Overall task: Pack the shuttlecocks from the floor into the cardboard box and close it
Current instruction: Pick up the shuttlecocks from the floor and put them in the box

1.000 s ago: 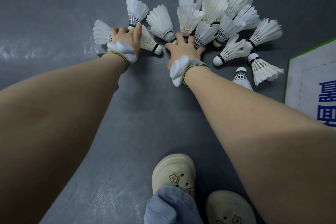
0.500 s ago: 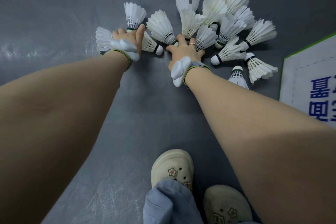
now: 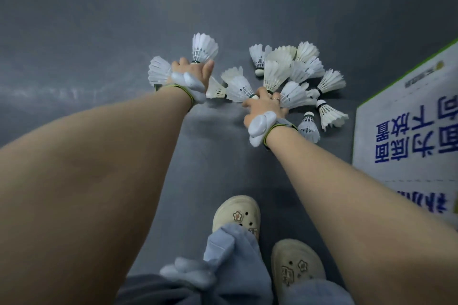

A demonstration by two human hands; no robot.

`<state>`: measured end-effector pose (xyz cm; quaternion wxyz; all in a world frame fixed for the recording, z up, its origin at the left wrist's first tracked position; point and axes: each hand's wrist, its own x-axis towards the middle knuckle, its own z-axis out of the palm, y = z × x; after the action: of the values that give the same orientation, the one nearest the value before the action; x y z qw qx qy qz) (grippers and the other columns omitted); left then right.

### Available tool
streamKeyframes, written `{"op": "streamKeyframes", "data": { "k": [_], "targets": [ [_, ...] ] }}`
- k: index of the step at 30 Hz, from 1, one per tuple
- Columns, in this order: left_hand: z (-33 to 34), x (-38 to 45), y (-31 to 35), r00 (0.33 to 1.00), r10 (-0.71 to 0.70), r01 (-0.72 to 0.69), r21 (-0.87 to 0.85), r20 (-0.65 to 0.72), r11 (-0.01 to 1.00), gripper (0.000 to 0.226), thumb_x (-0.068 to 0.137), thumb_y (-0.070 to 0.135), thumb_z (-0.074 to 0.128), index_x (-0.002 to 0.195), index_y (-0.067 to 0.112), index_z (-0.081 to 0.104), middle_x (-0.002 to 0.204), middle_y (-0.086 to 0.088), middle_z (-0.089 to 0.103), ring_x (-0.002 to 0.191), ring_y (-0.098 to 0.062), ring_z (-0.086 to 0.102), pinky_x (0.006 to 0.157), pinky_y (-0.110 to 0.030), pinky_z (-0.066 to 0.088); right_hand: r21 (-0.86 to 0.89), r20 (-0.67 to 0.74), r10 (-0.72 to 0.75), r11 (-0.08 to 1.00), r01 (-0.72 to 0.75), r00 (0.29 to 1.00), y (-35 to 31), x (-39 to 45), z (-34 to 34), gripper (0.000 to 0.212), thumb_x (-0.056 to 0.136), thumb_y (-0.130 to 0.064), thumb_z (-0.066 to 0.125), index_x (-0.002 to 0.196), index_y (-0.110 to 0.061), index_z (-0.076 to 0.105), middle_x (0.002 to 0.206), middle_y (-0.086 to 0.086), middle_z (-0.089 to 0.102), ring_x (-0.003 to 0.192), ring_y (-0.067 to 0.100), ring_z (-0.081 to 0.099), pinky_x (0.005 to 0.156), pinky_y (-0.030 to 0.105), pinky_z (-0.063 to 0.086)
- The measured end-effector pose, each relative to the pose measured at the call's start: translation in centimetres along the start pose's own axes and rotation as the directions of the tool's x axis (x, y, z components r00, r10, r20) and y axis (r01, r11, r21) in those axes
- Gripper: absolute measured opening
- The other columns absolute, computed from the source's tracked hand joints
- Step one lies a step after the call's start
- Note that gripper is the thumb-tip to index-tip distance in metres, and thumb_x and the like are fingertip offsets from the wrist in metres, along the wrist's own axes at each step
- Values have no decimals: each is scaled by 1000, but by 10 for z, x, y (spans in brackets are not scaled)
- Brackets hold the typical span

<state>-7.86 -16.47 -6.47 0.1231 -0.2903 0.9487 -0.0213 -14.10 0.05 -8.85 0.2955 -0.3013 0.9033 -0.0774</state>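
My left hand (image 3: 192,70) is closed around several white feather shuttlecocks; one (image 3: 203,47) sticks up past the fingers, another (image 3: 158,70) fans out to the left. My right hand (image 3: 263,104) grips a fan of shuttlecocks by their corks, among them a tall one (image 3: 273,75) and one (image 3: 238,88) pointing left. More shuttlecocks lie in a pile (image 3: 306,63) on the grey floor beyond my right hand, and two (image 3: 330,114) rest near the white cardboard box (image 3: 406,116) with blue print and a green edge at the right.
Grey matte floor (image 3: 99,32) stretches all around. Two cream clogs (image 3: 236,215) and blue trouser legs are at the bottom centre. Each wrist carries a white strapped device (image 3: 260,125).
Both hands have lifted off the floor with shuttlecocks in them and drawn back toward me. The view has pulled back and shifted right, showing more of the box.
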Motion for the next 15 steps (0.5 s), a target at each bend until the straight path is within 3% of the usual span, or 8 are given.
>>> {"op": "streamKeyframes", "data": {
  "k": [2,5,11,15],
  "targets": [
    [-20,-20,0,999,7,-8,-45,-34,999,21,99,21,34,109,21,53,112,-20,57,106,-35,47,90,-37,34,-9,-27,-12,1000,12,1000,-4,-22,-13,42,78,-11,50,113,-33,60,130,5,30,125,35,23,93,52,34],
    [-52,-55,6,999,-27,21,-114,-48,993,30,98,27,37,124,21,51,116,-20,53,105,-38,47,89,-40,36,-11,-90,-45,999,45,995,-8,-57,-38,42,78,-12,50,112,-37,60,131,3,31,127,35,23,93,52,33],
    [-144,-140,40,979,-46,-11,-277,-198,961,31,99,28,40,127,19,50,121,-18,49,110,-37,45,91,-39,35,-42,-255,-148,989,142,956,-11,-137,-110,40,78,-17,53,111,-38,62,132,0,33,129,34,23,95,51,31],
    [-200,-192,72,939,-156,-39,-542,-308,840,40,101,36,29,118,14,58,118,-21,50,112,-39,46,96,-40,33,-181,-332,-270,959,221,904,-11,-192,-155,40,80,-18,54,115,-37,61,134,-1,34,127,32,26,93,48,33]
  ]
}}
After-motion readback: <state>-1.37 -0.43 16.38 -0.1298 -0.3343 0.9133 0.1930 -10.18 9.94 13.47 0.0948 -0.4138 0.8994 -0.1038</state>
